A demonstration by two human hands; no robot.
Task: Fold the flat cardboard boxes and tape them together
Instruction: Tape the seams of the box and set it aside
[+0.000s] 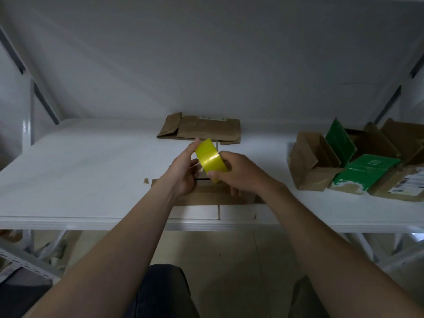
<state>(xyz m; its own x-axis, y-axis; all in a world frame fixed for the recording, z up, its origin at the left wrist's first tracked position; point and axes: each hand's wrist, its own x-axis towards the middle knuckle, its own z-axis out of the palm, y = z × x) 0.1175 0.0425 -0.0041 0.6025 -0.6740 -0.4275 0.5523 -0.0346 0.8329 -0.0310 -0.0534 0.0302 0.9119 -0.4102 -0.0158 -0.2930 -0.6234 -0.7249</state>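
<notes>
A yellow tape roll [209,156] is held above the table, its shiny band facing me. My right hand [238,174] grips it from the right and below. My left hand [184,169] touches its left side, fingertips at the upper edge and thumb near the roll's edge. Under both hands lies a brown cardboard box [206,196] at the table's near edge, partly hidden by my wrists. A second flattened cardboard box [202,129] lies farther back by the wall.
The white table [80,171] stands against a grey wall. At the right sits a cluster of opened brown and green boxes [358,164]. A small cardboard scrap [146,180] lies left of the near box. Metal shelf frames flank both sides.
</notes>
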